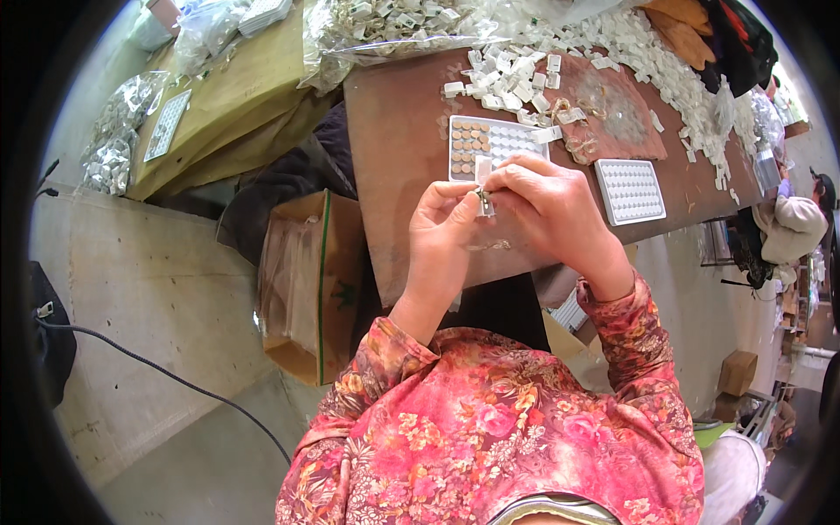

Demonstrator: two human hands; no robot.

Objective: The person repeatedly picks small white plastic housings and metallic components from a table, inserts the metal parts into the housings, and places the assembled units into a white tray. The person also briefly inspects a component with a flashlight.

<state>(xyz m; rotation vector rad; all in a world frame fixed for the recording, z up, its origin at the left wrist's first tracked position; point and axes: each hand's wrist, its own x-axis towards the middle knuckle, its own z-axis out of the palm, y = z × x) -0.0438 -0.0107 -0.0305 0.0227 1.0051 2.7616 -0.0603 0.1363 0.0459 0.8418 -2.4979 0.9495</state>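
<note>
Over the near edge of the brown table (394, 166), my two hands meet. Between them is a small clear plastic packet (486, 210) with a white upper part and a tiny dark, shiny piece at its middle; what that piece is, I cannot make out. My left hand (442, 227) pinches the packet from the left with thumb and forefinger. On the other side my right hand (551, 197) is closed at its top, fingertips bent together. Just behind the hands lies a white tray (516, 131) holding round tan pieces (464, 147) in its left part.
A second white tray (630, 192) with rows of pale bumps lies to the right. Loose small white packets (516, 83) spread across the table's back, beside a reddish sheet (604, 105). A cardboard box (341, 289) stands at the left, below the table. Another person (792, 223) is far right.
</note>
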